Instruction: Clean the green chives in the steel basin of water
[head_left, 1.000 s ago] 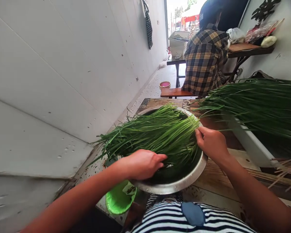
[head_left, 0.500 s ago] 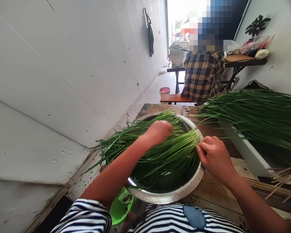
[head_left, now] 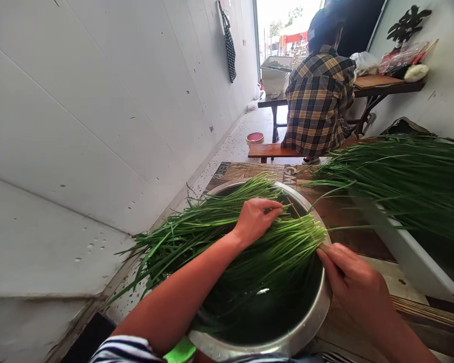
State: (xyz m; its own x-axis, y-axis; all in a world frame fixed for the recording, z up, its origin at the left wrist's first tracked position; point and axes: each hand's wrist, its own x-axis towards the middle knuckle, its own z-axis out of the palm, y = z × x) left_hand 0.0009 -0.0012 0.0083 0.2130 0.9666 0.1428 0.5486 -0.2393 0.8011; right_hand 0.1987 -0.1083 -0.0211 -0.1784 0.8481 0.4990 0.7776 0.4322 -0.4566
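Left hand [head_left: 260,216]: pinching a garlic chive [head_left: 286,206]
Right hand [head_left: 357,275]: pinching skewer [head_left: 294,207] by near end
Steel basin [head_left: 323,308]: beneath chive bundle [head_left: 280,249]

Left wall [head_left: 98,126]: white panels with visible seams, scattered dark specks and chipped pale spots; grime along the lower seam. A checked cloth [head_left: 230,55] hangs near the far end. Floor [head_left: 227,146]: pale, with dark speckling, meeting the wall at a grey base strip. Right wall [head_left: 446,68]: pale, scuffed in places. Furniture: a dark table [head_left: 267,104] on metal legs at the far end, a reddish-brown bench [head_left: 270,150] before it, and a nearer table [head_left: 245,170] with a wood-plank pattern and printed lettering. Bright daylight enters through the far opening [head_left: 267,20].
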